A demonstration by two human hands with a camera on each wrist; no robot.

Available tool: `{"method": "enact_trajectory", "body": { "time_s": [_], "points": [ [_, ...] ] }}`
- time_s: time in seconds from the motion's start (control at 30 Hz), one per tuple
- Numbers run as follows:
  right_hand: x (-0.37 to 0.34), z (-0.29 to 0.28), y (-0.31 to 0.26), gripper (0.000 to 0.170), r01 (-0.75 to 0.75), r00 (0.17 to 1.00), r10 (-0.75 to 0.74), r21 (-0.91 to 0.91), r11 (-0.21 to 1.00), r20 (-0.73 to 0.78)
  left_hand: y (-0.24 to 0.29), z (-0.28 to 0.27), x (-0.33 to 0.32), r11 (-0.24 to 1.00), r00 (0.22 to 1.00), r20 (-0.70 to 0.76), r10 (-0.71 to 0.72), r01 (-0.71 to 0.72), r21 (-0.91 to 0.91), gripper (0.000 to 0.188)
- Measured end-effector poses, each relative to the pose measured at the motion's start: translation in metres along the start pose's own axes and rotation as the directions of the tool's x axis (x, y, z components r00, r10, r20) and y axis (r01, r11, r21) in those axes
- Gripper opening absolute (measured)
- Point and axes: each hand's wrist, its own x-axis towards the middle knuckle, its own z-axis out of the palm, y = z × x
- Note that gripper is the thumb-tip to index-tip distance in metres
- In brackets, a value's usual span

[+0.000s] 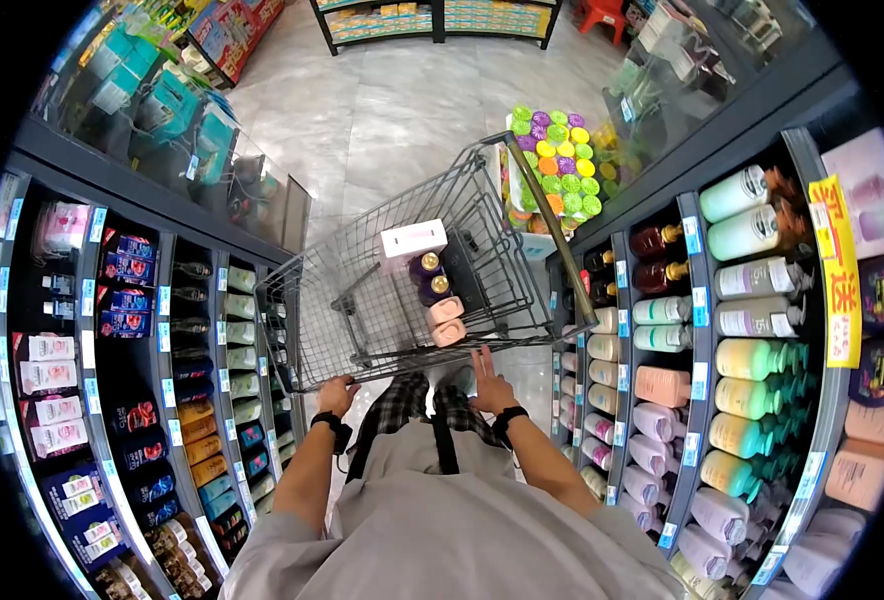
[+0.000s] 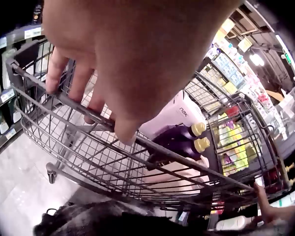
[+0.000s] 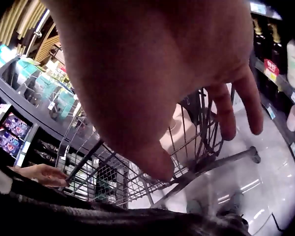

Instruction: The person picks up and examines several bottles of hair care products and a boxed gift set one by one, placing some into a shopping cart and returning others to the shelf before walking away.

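Both forearms reach forward from the grey sleeves [image 1: 302,525], and here's the left hand [image 1: 337,396] at the near side of the shopping cart [image 1: 312,340], its fingers draped over the top rail and curled round it, thumb on the wearer's side. Over on the right, the right hand [image 1: 490,388] is open, two fingers out straight, spread slightly and pointing away from the body by that same rail; whether its thumb actually touches the wire I can't tell. Inside the cart, a white box [image 1: 414,238] lies farthest from the wearer, then two dark purple bottles [image 1: 432,280] with gold caps, then two pink containers, probably bottles [image 1: 446,320], close to the near rail. Stocked shelves [image 1: 697,330] flank the cart on both sides.
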Motion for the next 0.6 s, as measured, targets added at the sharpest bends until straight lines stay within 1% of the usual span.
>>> {"method": "enact_trajectory", "body": {
  "time_s": [0.07,0.1,0.17,0.2,0.27,0.3,0.33,0.4,0.47,0.53,0.57,0.6],
  "points": [
    [0.015,-0.01,-0.009,0.122,-0.021,0.999,0.018,-0.114,0.993,-0.032,0.001,-0.006,0.006,0.999,0.997,-0.079,-0.005,0.001,-0.052,0.039],
    [0.021,-0.015,-0.014,0.122,-0.022,0.999,0.019,-0.123,0.992,-0.028,0.001,-0.009,0.009,0.998,0.997,-0.076,-0.008,0.003,-0.061,0.039],
    [0.034,-0.028,-0.025,0.119,-0.041,0.998,0.035,-0.141,0.989,-0.046,0.002,-0.016,0.02,0.998,0.99,-0.141,0.001,-0.01,-0.07,0.032],
    [0.041,-0.035,-0.027,0.118,-0.054,0.997,0.046,-0.154,0.987,-0.057,0.0,-0.016,0.026,0.996,0.99,-0.14,0.004,-0.016,-0.086,0.032],
    [0.049,-0.045,-0.036,0.116,-0.068,0.997,0.06,-0.151,0.986,-0.056,-0.006,-0.022,0.036,0.987,0.983,-0.185,-0.017,-0.013,-0.161,0.028],
    [0.057,-0.052,-0.043,0.115,-0.071,0.996,0.064,-0.136,0.988,-0.057,-0.009,-0.022,0.043,0.99,0.969,-0.246,-0.005,-0.029,-0.136,0.029],
    [0.063,-0.057,-0.05,0.115,-0.079,0.996,0.07,-0.151,0.985,-0.062,-0.016,-0.024,0.052,0.99,0.976,-0.218,-0.004,-0.027,-0.14,0.031],
    [0.072,-0.068,-0.062,0.113,-0.071,0.997,0.063,-0.15,0.986,-0.053,-0.027,-0.021,0.07,0.992,0.934,-0.353,0.06,-0.095,-0.083,0.033],
    [0.084,-0.077,-0.073,0.118,-0.075,0.997,0.078,-0.155,0.985,0.016,-0.038,-0.032,0.083,0.983,0.941,-0.335,0.049,-0.104,-0.149,0.035],
    [0.096,-0.086,-0.081,0.121,-0.058,0.994,0.064,-0.071,0.996,0.09,-0.051,-0.045,0.103,0.971,0.975,-0.221,-0.008,-0.045,-0.234,0.037],
    [0.104,-0.09,-0.084,0.123,-0.058,0.99,0.066,-0.071,0.996,0.124,-0.056,-0.051,0.114,0.973,0.961,-0.273,0.053,-0.111,-0.204,0.04],
    [0.11,-0.094,-0.089,0.125,-0.06,0.985,0.07,-0.064,0.996,0.159,-0.056,-0.068,0.12,0.972,0.958,-0.268,0.102,-0.153,-0.177,0.041]
  ]
}}
